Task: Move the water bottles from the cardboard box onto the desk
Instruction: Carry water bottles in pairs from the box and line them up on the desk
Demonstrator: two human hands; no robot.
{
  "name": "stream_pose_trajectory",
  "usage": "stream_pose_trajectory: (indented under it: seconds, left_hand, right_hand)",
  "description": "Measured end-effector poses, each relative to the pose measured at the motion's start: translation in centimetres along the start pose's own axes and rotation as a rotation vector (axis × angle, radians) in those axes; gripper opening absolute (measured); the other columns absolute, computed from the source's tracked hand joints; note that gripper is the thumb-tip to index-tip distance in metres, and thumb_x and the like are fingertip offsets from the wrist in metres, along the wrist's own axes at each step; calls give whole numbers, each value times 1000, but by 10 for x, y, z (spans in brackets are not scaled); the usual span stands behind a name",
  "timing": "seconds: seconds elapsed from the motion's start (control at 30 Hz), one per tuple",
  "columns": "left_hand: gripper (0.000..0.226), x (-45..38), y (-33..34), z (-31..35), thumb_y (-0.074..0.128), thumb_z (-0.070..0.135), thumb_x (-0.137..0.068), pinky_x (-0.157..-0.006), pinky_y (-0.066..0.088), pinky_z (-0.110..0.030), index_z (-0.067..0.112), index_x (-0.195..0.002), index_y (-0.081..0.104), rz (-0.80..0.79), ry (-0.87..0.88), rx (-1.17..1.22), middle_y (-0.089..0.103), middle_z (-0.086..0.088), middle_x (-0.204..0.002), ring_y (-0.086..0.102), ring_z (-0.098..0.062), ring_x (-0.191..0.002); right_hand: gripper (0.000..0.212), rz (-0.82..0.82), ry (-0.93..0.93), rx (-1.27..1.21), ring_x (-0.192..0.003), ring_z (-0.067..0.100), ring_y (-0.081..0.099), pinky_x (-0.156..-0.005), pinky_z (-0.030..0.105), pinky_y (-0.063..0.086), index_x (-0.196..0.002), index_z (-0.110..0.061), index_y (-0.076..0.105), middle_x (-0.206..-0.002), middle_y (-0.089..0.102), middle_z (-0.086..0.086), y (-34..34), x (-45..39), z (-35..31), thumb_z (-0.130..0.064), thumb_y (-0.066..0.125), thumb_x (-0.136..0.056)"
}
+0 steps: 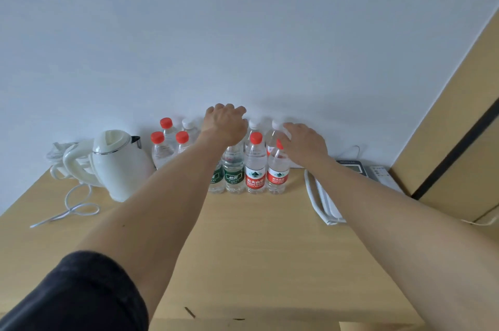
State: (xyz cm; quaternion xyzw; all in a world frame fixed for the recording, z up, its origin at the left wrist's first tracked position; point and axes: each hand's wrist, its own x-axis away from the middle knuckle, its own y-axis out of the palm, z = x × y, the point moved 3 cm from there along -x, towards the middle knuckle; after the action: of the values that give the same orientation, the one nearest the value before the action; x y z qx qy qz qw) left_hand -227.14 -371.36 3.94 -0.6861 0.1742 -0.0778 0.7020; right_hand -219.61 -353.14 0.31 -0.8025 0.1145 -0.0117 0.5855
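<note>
where left hand (225, 125) sits, bottle tops hidden

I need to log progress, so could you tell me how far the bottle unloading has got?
Done: bottles stand in rows on the desk beside the kettle. In hand: left hand and right hand reach over bottle tops. Left: unclear, as the cardboard box is out of view.

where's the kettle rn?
In the head view the white kettle stands on the desk at the left, near the wall, just left of the red-capped bottles, with its white cord looped in front.
</note>
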Motion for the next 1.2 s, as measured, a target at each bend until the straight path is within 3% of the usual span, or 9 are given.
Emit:
stream_pose_trajectory:
  seconds: [0.27,0.47,0.77,0.93,1.07,1.2]
  left_hand:
    - [45,-10,18,112,34,36,-102,-107,34,-41,24,-142,49,-35,284,33,56,-6,-137,47,-29,-129]
    - [44,26,27,216,34,38,-103,-110,31,-43,27,-144,47,-87,597,52,53,-5,-142,45,-29,-133]
    - [39,170,41,359,33,35,-104,-99,41,-44,19,-130,57,-155,1066,53,62,-12,-128,56,-33,-119]
    - [47,255,40,424,29,38,-105,-109,35,-44,25,-147,44,-193,1280,53,51,-8,-145,46,-30,-134]
    - [49,315,43,470,29,40,-106,-117,30,-47,27,-152,36,-206,1402,29,44,-9,-152,41,-30,-140]
    - [46,364,41,524,32,41,-105,-114,33,-43,25,-147,44,-205,1427,48,48,-11,-148,43,-30,-137]
  right_hand:
    - [55,-45,267,85,-132,33,47,-107,45,40,-152,-25,36,-147,48,11,-35,55,82,-51,30,-104]
    - [52,-20,586,107,-124,32,53,-96,43,48,-148,-26,42,-141,54,9,-54,152,138,-51,31,-104]
    - [48,81,1068,58,-125,33,55,-100,42,42,-143,-27,48,-139,58,11,-55,352,191,-48,40,-100]
    - [54,125,1248,77,-136,31,46,-109,45,35,-149,-29,41,-147,50,9,-69,449,210,-53,38,-101]
    - [56,97,1351,68,-137,31,45,-111,45,35,-151,-29,39,-148,49,9,-75,515,224,-55,35,-102]
    - [56,88,1422,44,-139,30,43,-113,45,34,-151,-28,38,-150,48,9,-82,575,251,-54,33,-102]
